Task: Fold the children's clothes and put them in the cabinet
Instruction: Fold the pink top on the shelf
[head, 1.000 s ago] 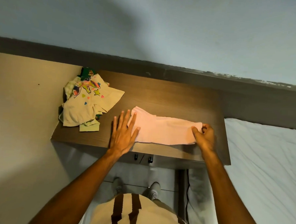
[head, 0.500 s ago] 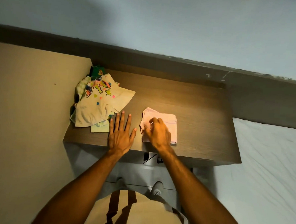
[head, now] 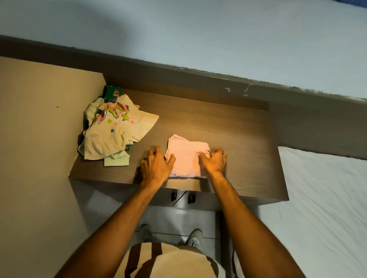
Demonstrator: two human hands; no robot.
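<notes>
Wooden tabletop [head: 232, 128]: both hands [head: 155, 167] flank folded pink garment [head: 187, 158], seemingly gripping.

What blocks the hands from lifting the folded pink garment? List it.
Nothing visible does. The left hand and right hand already touch opposite sides of the folded pink garment, and the pile of unfolded clothes lies apart to the left.

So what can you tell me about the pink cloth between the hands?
The pink cloth is pale, soft fabric folded into a small, roughly square bundle with layered edges showing at its far side. It lies flat near the front edge of the brown wooden table. The left hand touches its left side and the right hand its right side.
</notes>
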